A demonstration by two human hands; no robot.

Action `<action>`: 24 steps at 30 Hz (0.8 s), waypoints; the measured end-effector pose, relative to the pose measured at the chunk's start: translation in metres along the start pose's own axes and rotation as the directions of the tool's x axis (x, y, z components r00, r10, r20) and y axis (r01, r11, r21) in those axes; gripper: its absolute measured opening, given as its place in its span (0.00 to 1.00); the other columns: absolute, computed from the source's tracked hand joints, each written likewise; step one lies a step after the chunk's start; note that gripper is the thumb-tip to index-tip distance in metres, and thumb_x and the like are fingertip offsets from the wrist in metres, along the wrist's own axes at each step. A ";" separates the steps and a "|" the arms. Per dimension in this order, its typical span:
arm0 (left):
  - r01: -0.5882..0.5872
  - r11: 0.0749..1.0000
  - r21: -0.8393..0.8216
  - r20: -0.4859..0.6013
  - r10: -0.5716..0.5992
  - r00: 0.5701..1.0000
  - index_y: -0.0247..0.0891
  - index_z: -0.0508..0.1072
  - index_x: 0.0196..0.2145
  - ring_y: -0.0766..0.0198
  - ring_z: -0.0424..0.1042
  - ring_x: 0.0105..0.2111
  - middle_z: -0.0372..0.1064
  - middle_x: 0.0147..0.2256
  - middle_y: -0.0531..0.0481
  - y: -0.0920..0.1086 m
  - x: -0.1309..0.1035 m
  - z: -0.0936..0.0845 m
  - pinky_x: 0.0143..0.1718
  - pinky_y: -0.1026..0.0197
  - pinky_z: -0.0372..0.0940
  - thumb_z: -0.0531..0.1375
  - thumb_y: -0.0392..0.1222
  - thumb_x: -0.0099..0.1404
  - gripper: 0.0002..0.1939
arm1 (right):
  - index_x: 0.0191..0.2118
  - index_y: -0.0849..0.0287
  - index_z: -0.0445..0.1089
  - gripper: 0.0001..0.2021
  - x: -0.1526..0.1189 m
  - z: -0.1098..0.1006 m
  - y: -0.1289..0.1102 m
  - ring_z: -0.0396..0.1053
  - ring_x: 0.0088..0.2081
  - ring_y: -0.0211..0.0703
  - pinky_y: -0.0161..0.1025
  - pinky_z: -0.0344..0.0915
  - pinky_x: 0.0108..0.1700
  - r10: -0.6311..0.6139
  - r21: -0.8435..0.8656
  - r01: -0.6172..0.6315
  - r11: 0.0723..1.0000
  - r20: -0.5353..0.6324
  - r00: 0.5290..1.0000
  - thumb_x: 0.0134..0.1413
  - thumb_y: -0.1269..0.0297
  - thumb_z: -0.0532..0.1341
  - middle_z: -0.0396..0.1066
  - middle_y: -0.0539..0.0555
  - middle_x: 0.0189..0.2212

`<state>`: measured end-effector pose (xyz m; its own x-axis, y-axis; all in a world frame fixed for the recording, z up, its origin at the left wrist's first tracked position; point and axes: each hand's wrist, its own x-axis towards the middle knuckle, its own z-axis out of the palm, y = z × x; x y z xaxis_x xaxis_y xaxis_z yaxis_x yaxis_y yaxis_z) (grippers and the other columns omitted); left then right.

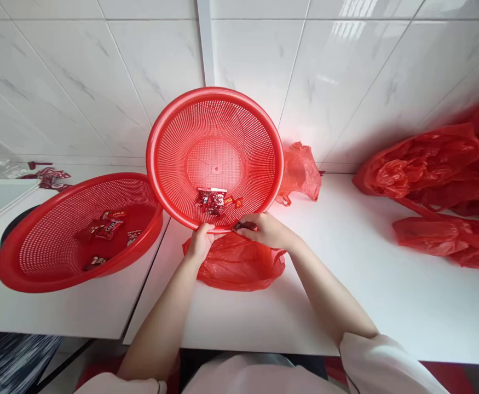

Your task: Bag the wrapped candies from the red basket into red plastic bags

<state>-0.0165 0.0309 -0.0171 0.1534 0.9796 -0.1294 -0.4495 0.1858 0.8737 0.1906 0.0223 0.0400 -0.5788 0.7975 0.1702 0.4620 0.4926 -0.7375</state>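
Observation:
A round red mesh basket (217,117) is tilted up toward me, with several small wrapped packets (214,200) at its lower side. My left hand (200,243) is closed on the basket's near rim. At the same rim, a little to the right, my right hand (264,230) pinches a small dark item too small to name. Below both hands an opened red plastic bag (239,268) lies on the white table (264,317).
A second red basket (46,241) with several packets stands at the left. More wrappers (50,176) lie behind it. A crumpled red bag (303,172) sits by the tiled wall, and full-looking red bags (432,164) lie at the right.

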 end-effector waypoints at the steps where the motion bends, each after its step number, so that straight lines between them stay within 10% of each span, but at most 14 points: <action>1: -0.005 1.000 -0.023 -0.003 0.005 1.000 0.29 0.76 0.38 0.47 0.73 0.47 0.76 0.41 0.40 -0.001 0.001 -0.001 0.49 0.47 0.68 0.56 0.39 0.53 0.17 | 0.41 0.60 0.72 0.09 -0.001 0.002 -0.001 0.69 0.32 0.37 0.34 0.63 0.37 0.007 -0.021 -0.007 1.000 0.026 1.000 0.59 0.65 0.56 0.75 0.51 0.34; 10: -0.014 0.999 -0.052 -0.022 0.013 1.000 0.37 0.78 0.35 0.45 0.70 0.51 0.76 0.42 0.45 -0.004 0.002 -0.003 0.50 0.46 0.66 0.57 0.39 0.54 0.12 | 0.38 0.56 0.73 0.07 -0.008 0.011 -0.014 0.72 0.33 0.42 0.37 0.65 0.35 0.064 -0.197 -0.033 0.980 0.153 0.986 0.59 0.61 0.59 0.75 0.53 0.33; 16: 0.020 1.000 -0.006 0.069 -0.019 0.997 0.38 0.78 0.32 0.44 0.70 0.49 0.77 0.37 0.46 -0.012 -0.012 0.013 0.48 0.48 0.67 0.57 0.36 0.53 0.10 | 0.57 0.60 0.63 0.20 0.005 0.021 -0.007 0.68 0.53 0.48 0.45 0.65 0.52 -0.105 -0.221 0.067 0.973 -0.169 0.980 0.66 0.57 0.50 0.68 0.61 0.53; 20: 0.033 0.999 0.003 0.104 -0.033 0.994 0.39 0.77 0.31 0.45 0.70 0.48 0.76 0.39 0.47 -0.023 -0.016 0.018 0.48 0.49 0.67 0.58 0.35 0.52 0.09 | 0.66 0.63 0.50 0.28 0.013 0.034 0.010 0.56 0.63 0.54 0.52 0.58 0.60 -0.092 -0.242 0.066 0.968 -0.098 0.991 0.66 0.53 0.49 0.56 0.66 0.62; 24: -0.019 0.999 -0.032 0.057 0.020 0.998 0.38 0.75 0.29 0.45 0.69 0.50 0.75 0.40 0.46 -0.018 -0.013 0.019 0.48 0.49 0.66 0.58 0.35 0.53 0.06 | 0.63 0.58 0.56 0.22 0.013 0.029 0.019 0.67 0.54 0.48 0.46 0.65 0.53 -0.123 -0.153 0.107 0.982 -0.099 0.987 0.66 0.60 0.51 0.67 0.61 0.55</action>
<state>0.0062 0.0133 -0.0218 0.1942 0.9773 -0.0846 -0.4798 0.1698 0.8608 0.1726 0.0316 0.0087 -0.5623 0.7611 0.3234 0.4948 0.6229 -0.6059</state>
